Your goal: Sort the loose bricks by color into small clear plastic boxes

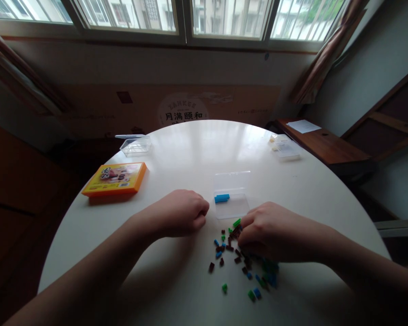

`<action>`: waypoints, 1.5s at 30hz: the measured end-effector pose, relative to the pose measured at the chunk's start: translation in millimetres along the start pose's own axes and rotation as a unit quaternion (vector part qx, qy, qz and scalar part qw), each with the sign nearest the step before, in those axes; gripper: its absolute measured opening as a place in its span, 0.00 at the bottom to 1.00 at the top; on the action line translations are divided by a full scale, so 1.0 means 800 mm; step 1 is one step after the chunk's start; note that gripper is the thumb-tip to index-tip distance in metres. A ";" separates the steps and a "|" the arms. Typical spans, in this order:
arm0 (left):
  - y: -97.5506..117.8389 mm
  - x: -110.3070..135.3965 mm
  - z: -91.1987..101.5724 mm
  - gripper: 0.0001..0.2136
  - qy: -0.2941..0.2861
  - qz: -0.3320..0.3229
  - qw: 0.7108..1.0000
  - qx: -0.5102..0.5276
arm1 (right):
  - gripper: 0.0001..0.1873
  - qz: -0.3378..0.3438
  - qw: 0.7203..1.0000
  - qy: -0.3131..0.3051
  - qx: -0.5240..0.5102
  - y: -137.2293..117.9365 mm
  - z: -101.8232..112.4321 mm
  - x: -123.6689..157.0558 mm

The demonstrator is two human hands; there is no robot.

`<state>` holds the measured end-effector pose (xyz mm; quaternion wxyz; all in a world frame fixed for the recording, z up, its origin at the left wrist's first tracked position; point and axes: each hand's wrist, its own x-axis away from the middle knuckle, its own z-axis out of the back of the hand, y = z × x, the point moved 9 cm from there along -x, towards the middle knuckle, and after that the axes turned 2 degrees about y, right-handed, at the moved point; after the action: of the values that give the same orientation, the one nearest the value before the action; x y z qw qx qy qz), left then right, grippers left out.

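Our right hand (272,232) pinches a green brick (237,222), our left hand (182,213) fisted at nine o'clock; a slip could scatter the loose bricks (237,259).

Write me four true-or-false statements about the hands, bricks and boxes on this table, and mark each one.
1. The right hand is at the loose bricks. True.
2. The left hand grips the orange box. False: it is a closed fist on the table, apart from the box.
3. A stack of blue bricks lies in the clear case. True.
4. The table is square and dark. False: it is round and white.
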<state>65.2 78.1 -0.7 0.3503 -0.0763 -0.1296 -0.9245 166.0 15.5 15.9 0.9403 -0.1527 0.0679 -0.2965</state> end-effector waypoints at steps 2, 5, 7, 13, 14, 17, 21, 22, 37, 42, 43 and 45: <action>0.014 0.003 0.002 0.06 0.004 -0.024 1.000 -0.003 | 0.10 0.007 1.000 -0.021 -0.022 -0.001 -0.004 0.000; 0.032 0.007 0.005 0.05 0.018 -0.062 0.998 0.005 | 0.10 0.004 0.999 -0.032 -0.039 0.001 -0.007 -0.001; 0.040 0.009 0.009 0.06 0.032 -0.082 0.996 0.018 | 0.09 0.008 0.998 -0.035 -0.042 0.000 -0.008 -0.001; 0.044 0.008 0.008 0.03 0.025 -0.091 0.994 0.062 | 0.08 0.014 0.998 -0.025 -0.056 0.004 -0.002 0.000; 0.043 0.007 0.006 0.03 0.021 -0.091 0.994 0.066 | 0.08 0.010 0.998 -0.017 -0.058 0.007 0.001 0.000; 0.040 0.004 0.002 0.05 0.012 -0.085 0.995 0.060 | 0.07 -0.003 0.997 0.020 -0.074 0.018 0.009 0.001; 0.035 0.000 -0.004 0.09 0.013 -0.072 0.997 0.040 | 0.06 -0.038 0.990 0.116 -0.075 0.039 0.027 0.001; 0.035 0.000 -0.005 0.10 0.011 -0.070 0.997 0.038 | 0.06 -0.053 0.986 0.142 -0.071 0.045 0.031 0.001; 0.034 -0.002 -0.017 0.15 -0.014 -0.047 0.999 0.023 | 0.08 -0.207 0.961 0.181 0.018 0.078 0.019 -0.018; 0.034 -0.001 -0.015 0.12 -0.017 -0.043 0.999 0.024 | 0.08 -0.217 0.961 0.169 0.032 0.080 0.017 -0.018; 0.033 0.001 -0.014 0.11 -0.022 -0.041 0.998 0.031 | 0.08 -0.219 0.961 0.166 0.035 0.081 0.017 -0.018; 0.027 0.004 -0.013 0.09 -0.033 -0.036 0.998 0.050 | 0.08 -0.223 0.961 0.159 0.041 0.081 0.015 -0.019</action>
<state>76.8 57.3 -5.6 0.3160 -0.0842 -0.1892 -0.9259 191.4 77.8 6.8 0.8329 -0.0761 0.1689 -0.5215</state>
